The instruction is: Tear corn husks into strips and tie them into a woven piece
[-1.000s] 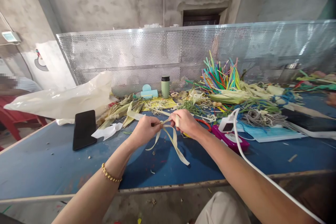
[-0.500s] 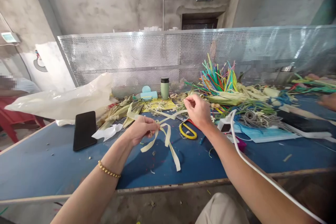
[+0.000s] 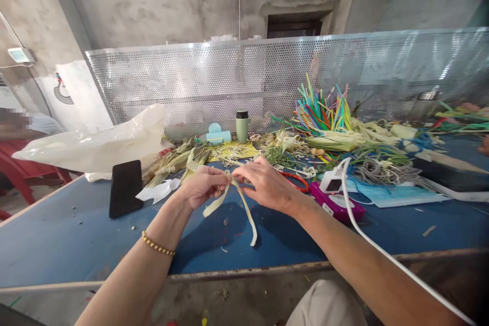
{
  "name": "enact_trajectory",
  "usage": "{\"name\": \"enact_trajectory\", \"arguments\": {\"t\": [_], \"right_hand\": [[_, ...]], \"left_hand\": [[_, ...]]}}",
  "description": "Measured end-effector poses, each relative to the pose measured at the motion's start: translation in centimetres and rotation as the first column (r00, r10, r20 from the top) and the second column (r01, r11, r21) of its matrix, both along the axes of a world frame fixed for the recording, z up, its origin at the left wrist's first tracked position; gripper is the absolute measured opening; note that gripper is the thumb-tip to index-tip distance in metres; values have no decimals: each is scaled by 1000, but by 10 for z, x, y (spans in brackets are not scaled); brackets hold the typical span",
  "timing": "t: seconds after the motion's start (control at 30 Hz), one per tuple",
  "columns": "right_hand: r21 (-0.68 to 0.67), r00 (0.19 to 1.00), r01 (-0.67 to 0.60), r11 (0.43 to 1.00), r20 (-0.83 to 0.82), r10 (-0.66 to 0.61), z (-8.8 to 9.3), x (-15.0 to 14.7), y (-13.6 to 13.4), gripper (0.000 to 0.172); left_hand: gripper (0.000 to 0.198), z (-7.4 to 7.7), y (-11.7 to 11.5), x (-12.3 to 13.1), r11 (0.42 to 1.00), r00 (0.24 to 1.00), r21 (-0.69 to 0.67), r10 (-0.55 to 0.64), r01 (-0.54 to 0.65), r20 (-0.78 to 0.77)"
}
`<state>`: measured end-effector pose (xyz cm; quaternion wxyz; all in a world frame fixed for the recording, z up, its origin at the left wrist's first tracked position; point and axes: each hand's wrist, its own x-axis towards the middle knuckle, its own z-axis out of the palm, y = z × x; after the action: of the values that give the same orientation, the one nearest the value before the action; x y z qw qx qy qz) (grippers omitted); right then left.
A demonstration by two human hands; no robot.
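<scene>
Pale husk strips hang down over the blue table from between my two hands. My left hand, with a gold bead bracelet at its wrist, pinches them at their upper crossing. Close against it on the right, my right hand has its thumb and fingertips closed on the same strips. The fingers partly cover the crossing. Another pale strip rises just behind my left hand.
A black phone and white scrap lie left. Behind are a plastic bag, green bottle and colourful stems. At right are a purple box, white cable and blue mask. Another person's hand shows far right.
My right hand has come down and left to meet my left hand at the strips. My left hand keeps its pinch. The far-right person's hand has moved partly out of view.
</scene>
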<state>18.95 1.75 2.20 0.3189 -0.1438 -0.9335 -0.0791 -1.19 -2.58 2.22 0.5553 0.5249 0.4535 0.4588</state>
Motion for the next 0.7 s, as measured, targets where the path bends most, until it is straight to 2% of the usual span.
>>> {"name": "enact_trajectory", "arguments": {"t": [0.2, 0.3, 0.47, 0.6, 0.7], "right_hand": [[73, 987, -64, 995, -144, 74, 2, -6, -7, 13], [26, 975, -88, 996, -203, 91, 1, -6, -5, 16], [-190, 976, -84, 978, -215, 42, 0, -8, -3, 19], [-474, 967, -36, 880, -238, -88, 3, -11, -6, 13], [-569, 965, 11, 822, -210, -158, 5, -11, -7, 12]], "left_hand": [[23, 3, 0, -1, 1000, 995, -18, -16, 18, 102], [21, 2, 1, 1, 1000, 994, -11, -7, 8, 108], [24, 0, 1, 4, 999, 1000, 45, 29, -30, 11], [28, -3, 0, 5, 995, 997, 98, 3, 5, -75], [28, -4, 0, 4, 990, 990, 132, -26, 44, -136]]}}
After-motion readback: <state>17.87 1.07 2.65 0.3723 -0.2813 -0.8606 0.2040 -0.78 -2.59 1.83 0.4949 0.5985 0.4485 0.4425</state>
